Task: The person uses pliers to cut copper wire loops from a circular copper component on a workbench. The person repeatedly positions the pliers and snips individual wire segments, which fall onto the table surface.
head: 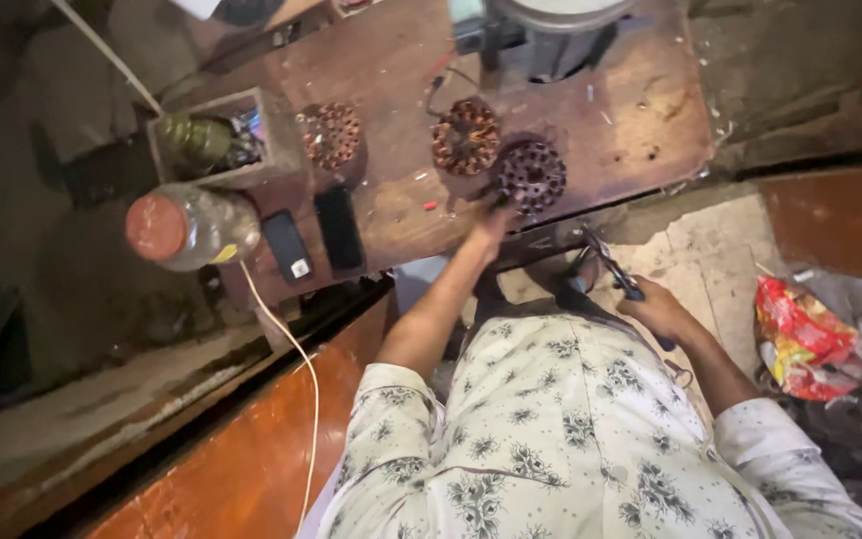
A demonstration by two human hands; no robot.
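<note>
My left hand [496, 222] reaches out to a dark round motor stator [532, 176] near the front edge of the wooden workbench [391, 70], fingertips touching its lower rim. Down by my lap, over the stone floor, my right hand [658, 309] grips a pair of dark-handled pliers [609, 266], jaws pointing toward the bench. A stator with copper winding [466, 137] lies just left of the dark one. A reddish stator [331, 135] lies further left.
Two dark phones [286, 245] [339, 228] lie at the bench's near edge beside a clear jar with a red lid [188, 228]. A wooden box [216, 140] holds small items. A white cable [296, 359] hangs down. A red wrapper bag [800, 339] sits on the floor at right.
</note>
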